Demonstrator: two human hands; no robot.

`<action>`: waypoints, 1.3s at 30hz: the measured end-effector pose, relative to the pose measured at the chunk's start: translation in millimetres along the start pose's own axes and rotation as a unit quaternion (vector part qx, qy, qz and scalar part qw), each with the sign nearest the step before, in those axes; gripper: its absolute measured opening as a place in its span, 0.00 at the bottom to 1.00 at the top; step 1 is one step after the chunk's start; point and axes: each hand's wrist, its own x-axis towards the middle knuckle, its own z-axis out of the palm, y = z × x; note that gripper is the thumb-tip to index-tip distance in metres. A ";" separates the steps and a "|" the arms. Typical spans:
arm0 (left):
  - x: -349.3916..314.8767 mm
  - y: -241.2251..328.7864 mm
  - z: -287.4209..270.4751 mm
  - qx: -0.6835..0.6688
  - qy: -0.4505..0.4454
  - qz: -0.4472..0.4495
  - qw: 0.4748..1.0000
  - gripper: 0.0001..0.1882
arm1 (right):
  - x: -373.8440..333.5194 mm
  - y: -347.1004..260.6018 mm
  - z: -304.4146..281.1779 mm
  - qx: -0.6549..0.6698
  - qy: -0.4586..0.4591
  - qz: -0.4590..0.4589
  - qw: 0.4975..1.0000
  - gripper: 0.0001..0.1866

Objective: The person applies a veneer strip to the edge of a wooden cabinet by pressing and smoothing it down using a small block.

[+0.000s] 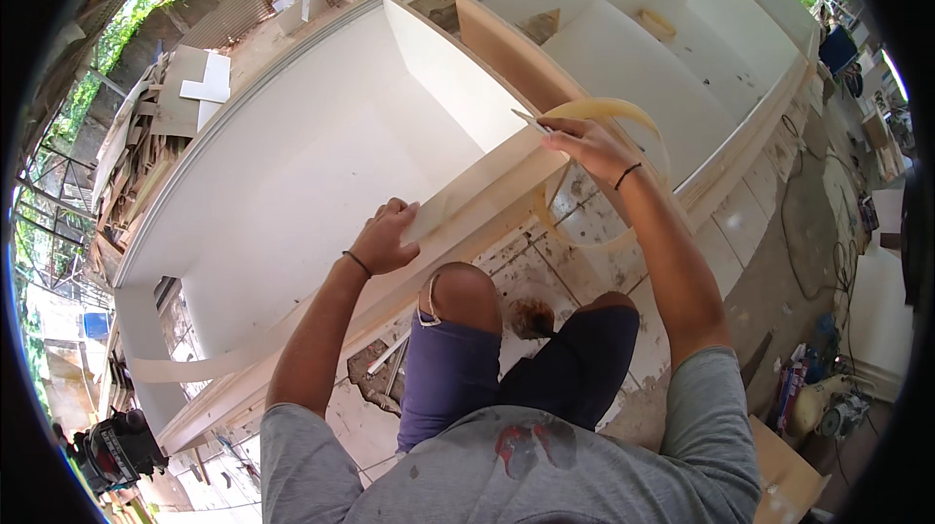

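Note:
A pale edging strip (487,173) lies along the near edge of a large white cabinet carcass (292,154) lying in front of me. My left hand (387,239) is closed at that edge, its fingers bent over the strip. Farther right, my right hand (589,148) grips a pointed metal blade (527,119) whose tip points left; its handle is mostly hidden by the fingers. A yellowish loop of strip (623,109) curls around beside the right hand and wrist. At the far left, a loose strip end (185,369) hangs past the cabinet's corner.
Another open white cabinet (633,56) lies to the right, with a coil of strip (657,23) inside. Wood offcuts (131,149) are piled at left, near a dark machine (117,451). Cables (804,222) and a compressor-like machine (842,417) occupy the right floor.

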 end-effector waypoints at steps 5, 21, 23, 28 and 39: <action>27.0 44.8 18.3 -0.008 0.113 -0.013 0.994 0.40 | -1.8 3.1 -5.3 0.024 0.018 0.016 0.999 0.34; 36.3 69.1 -37.6 0.120 0.160 -0.041 0.979 0.28 | -96.5 27.7 -98.7 0.273 -0.071 0.172 0.944 0.32; 33.5 77.6 -61.4 0.111 0.173 0.026 0.978 0.27 | -105.2 23.3 -121.8 0.219 -0.070 0.160 0.960 0.32; 78.7 97.0 -119.8 0.038 0.242 0.153 0.957 0.24 | -116.8 14.9 -207.7 0.391 -0.092 0.035 0.915 0.37; 142.6 203.7 -280.0 -0.259 0.188 0.106 0.941 0.14 | -149.0 -135.9 -271.4 0.384 -0.191 -0.302 0.851 0.36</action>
